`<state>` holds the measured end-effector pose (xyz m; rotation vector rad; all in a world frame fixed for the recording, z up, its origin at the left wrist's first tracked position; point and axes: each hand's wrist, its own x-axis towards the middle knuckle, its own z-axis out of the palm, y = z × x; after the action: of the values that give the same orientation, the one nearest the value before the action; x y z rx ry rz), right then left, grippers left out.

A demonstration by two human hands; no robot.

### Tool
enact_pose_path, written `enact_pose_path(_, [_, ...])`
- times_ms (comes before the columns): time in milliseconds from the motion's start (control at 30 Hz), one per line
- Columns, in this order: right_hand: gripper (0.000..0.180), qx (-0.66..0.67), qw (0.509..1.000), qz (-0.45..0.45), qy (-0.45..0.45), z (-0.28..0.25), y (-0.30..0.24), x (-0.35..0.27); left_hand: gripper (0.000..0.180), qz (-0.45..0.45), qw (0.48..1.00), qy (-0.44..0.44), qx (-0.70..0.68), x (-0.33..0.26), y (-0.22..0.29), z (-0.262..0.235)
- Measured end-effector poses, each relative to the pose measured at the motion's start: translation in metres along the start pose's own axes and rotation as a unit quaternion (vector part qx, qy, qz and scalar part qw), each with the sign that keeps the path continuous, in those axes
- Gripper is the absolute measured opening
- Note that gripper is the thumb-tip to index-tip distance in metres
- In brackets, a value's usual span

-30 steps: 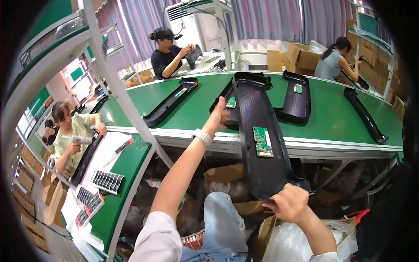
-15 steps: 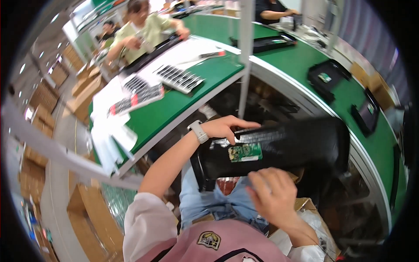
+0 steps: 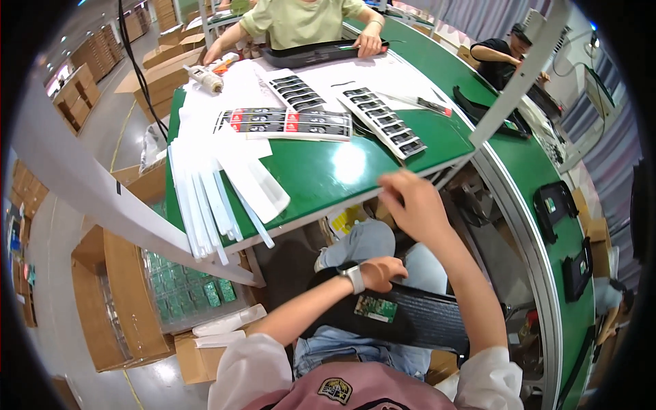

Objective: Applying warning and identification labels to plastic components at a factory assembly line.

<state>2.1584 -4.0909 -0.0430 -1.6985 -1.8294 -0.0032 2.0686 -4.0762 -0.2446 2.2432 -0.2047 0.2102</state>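
A long black plastic housing (image 3: pixel 430 316) lies across my lap, its open inner side up. Fixed inside it is a small green circuit board (image 3: pixel 376 309). My left hand (image 3: pixel 383 274), with a pale watch at its wrist, is closed on the housing's far edge just above the board. My right hand (image 3: pixel 415 205) is raised at the near edge of the green table (image 3: pixel 311 181), away from the housing. Its fingers are bent and slightly blurred, thumb apart, with nothing visible between them. Beyond it lies a sheet of black-and-white stickers (image 3: pixel 383 121).
More sticker sheets (image 3: pixel 294 124) and pale plastic strips (image 3: pixel 205 205) cover the table. Across it, a person holds another black housing (image 3: pixel 318 53) near a glue gun (image 3: pixel 205 77). A metal post (image 3: pixel 519 78) rises at right beside a green bench carrying black parts (image 3: pixel 555 205). Boards fill a carton (image 3: pixel 188 287) at left.
My right hand has left the housing and reached forward to the table edge. The housing now sits lower on my lap, left hand still on it. My view has shifted toward the table.
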Motion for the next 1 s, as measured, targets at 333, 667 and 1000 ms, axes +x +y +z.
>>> enact_pose_path(333, [0.029,-0.038,0.998,-0.003,0.047,0.070,0.078,0.125,0.021,-0.007,0.973,0.208,0.101,-0.078,0.104,-0.074])
enact_pose_path(667, [0.033,0.010,1.000,0.010,-0.001,0.070,0.086,0.136,0.019,-0.086,0.937,0.202,0.273,-0.044,0.151,-0.219])
enact_pose_path(1000, [0.029,0.019,0.995,-0.031,0.088,0.078,0.080,0.131,0.051,-0.143,0.860,0.155,0.464,-0.019,-0.001,-0.297])
